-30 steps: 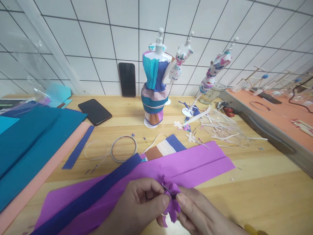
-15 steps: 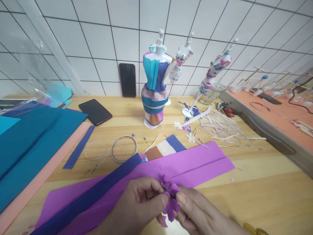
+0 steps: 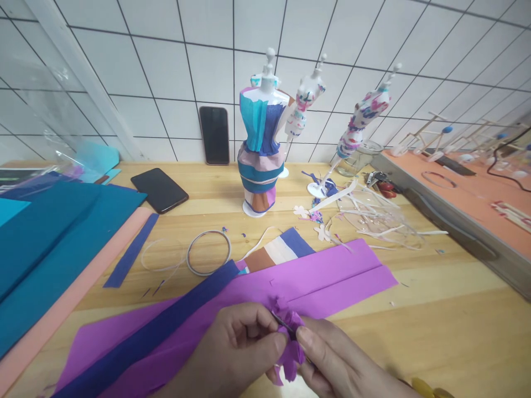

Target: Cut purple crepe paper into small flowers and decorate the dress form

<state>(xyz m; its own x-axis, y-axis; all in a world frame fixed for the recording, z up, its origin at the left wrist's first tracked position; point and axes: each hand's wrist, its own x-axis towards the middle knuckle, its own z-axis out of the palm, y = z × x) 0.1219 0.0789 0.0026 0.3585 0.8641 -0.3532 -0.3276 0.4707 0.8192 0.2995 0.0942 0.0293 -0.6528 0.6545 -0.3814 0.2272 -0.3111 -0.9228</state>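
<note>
In the lower middle, my left hand (image 3: 244, 345) pinches a small crumpled piece of purple crepe paper (image 3: 293, 354) with cut, petal-like edges. My right hand (image 3: 334, 354) is closed at the paper's right side. It grips what look like small scissors (image 3: 284, 323), their thin dark blades slanting across the paper toward my left fingertips. The handles are mostly hidden in my right hand. Under both hands lies a wide folded sheet of purple crepe paper (image 3: 332, 276), with a dark blue strip (image 3: 166, 331) across its left part.
A small dress form (image 3: 261, 149) wrapped in coloured paper stands at the back, near thinner figures (image 3: 363, 124). One phone (image 3: 214, 135) leans on the wall; another phone (image 3: 160, 189) lies flat. Teal paper (image 3: 70, 232), a metal ring (image 3: 208, 252) and paper scraps (image 3: 321, 232) lie around.
The purple piece has turned slightly between my fingers. Both hands stay in nearly the same place, and the whole view has shifted a little.
</note>
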